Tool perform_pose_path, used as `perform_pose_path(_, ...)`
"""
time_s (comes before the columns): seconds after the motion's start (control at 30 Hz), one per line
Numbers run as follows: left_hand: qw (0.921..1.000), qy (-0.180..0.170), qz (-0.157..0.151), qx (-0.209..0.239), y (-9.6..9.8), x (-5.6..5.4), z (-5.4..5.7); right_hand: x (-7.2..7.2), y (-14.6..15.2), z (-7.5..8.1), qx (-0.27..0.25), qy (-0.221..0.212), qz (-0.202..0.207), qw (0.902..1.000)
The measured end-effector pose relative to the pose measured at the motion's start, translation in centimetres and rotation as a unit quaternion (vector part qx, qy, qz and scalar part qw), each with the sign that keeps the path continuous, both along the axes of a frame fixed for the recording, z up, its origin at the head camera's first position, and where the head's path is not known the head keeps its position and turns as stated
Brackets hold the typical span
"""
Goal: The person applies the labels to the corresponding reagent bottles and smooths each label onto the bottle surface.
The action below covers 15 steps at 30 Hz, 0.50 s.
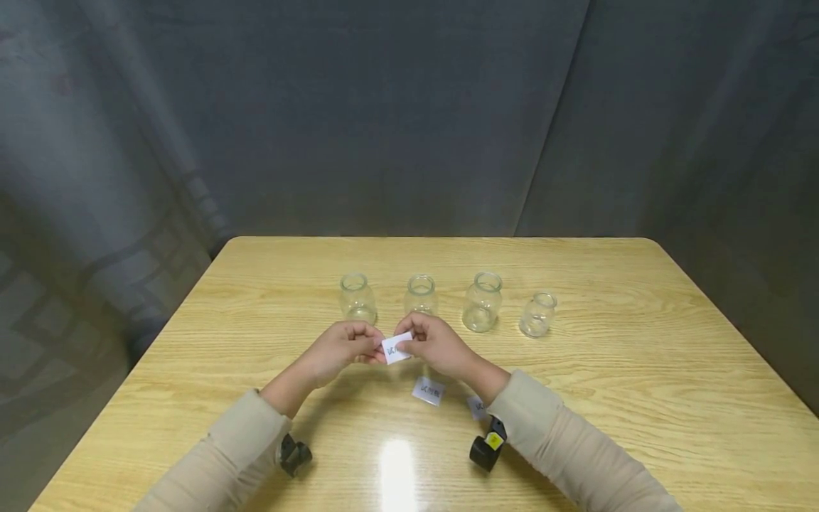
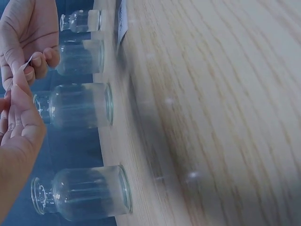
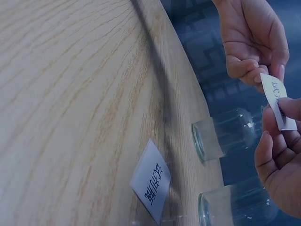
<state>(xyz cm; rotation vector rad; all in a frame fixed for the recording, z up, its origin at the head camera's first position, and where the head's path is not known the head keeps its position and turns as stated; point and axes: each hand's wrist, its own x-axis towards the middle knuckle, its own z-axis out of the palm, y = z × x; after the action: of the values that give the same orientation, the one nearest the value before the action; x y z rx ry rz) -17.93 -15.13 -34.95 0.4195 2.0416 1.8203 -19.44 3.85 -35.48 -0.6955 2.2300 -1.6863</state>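
Observation:
In the head view my left hand (image 1: 342, 350) and right hand (image 1: 444, 346) meet above the table, in front of the jars. Between them is a small white paper label (image 1: 392, 350) with dark handwritten characters. My right thumb and fingers pinch it from one side, the thumb covering part of the writing. At the opposite edge, my left thumb and fingertips pinch its corner, as the right wrist view shows of the label (image 3: 272, 89). A second white label (image 1: 427, 391) lies on the table below the hands. Another label (image 1: 476, 407) is partly hidden by my right wrist.
Behind the hands, clear glass jars stand in a row: a left jar (image 1: 358, 306), a second jar (image 1: 420, 288), a third jar (image 1: 483, 306) and a smaller jar (image 1: 538, 315) at the right. The wooden table (image 1: 640, 370) ends at grey curtains (image 1: 384, 142).

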Motion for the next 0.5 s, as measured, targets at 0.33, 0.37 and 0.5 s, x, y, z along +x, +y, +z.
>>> perform_pose_path(0.33, 0.9997, -0.014, -0.010, 0.019, -0.03, -0.08, -0.27, 0.50, 0.10, 0.43, 0.007, -0.002, 0.002, 1.0000)
perform_pose_path(0.37, 0.9997, -0.014, -0.011, 0.018, -0.04, -0.09, -0.30, 0.51, 0.10, 0.42, 0.008, -0.003, 0.002, 1.0000)
perform_pose_path(0.5, 0.9996, -0.013, -0.016, 0.016, -0.06, -0.07, -0.43, 0.21, 0.16, -0.35, 0.006, -0.008, 0.001, 1.0000)
